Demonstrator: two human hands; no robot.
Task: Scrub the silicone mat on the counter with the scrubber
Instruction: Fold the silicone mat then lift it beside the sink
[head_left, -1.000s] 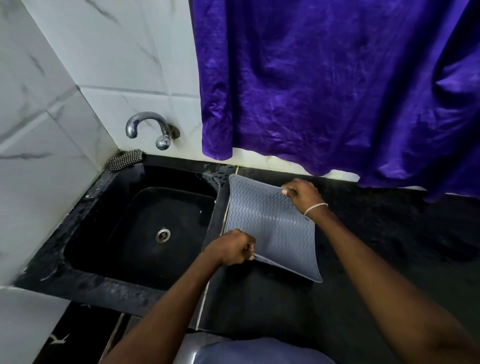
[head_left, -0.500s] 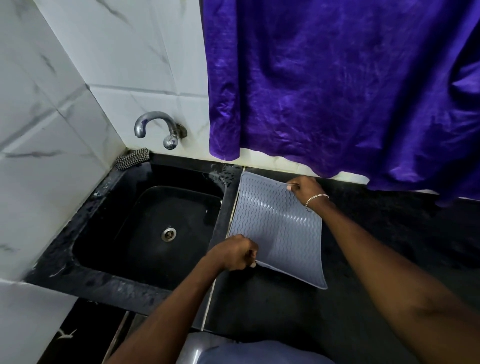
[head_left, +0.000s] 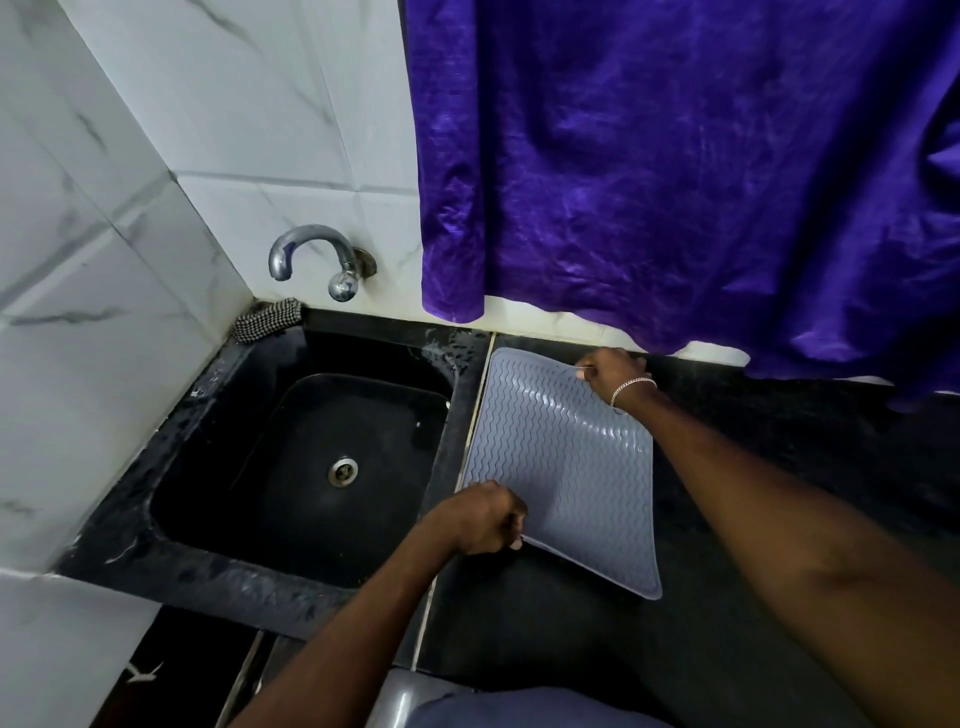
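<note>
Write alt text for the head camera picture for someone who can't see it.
The left hand and right hand grip opposite corners of a grey mat over a black counter beside a sink. A checked scrubber lies at the sink's far corner below a tap; a purple curtain hangs behind.

Dim indoor light, soft sheen on white tiles (head_left: 234, 104), black bench (head_left: 519, 639) v. dark w/ little detail, wide-angle bend at edges, centre sharp

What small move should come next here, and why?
Probably lay the grey wavy-ribbed silicone mat flat on the black counter and let go. The left hand and right hand both pinch its edges, and the checkered scrubber lies untouched at the black sink's far corner.
</note>
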